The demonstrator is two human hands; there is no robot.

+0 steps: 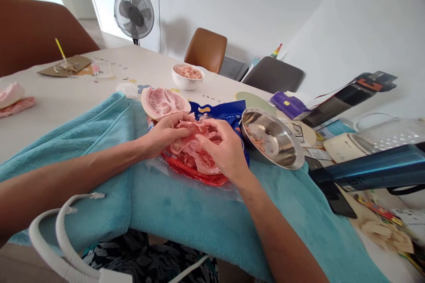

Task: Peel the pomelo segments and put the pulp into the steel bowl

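Observation:
My left hand [162, 135] and my right hand [227, 152] face each other over an open bag. Between their closed fingertips is a pink pomelo segment [198, 129], its papery skin partly pulled apart. Pink peelings and membrane scraps [195, 154] are heaped under my hands in the red and blue plastic bag [215, 180]. Just behind my left hand lies a hollow pomelo rind half [164, 101], its pale inside facing up. A steel bowl [282, 141] with a few pulp bits in it sits tilted to the right of my right hand.
A teal towel [159, 212] covers the near table. Behind the bag is a white bowl [187, 82] of pink pulp. More rind [13, 97] lies at far left. On the right are a blue bottle [381, 168], a phone [335, 199] and a purple packet [288, 104].

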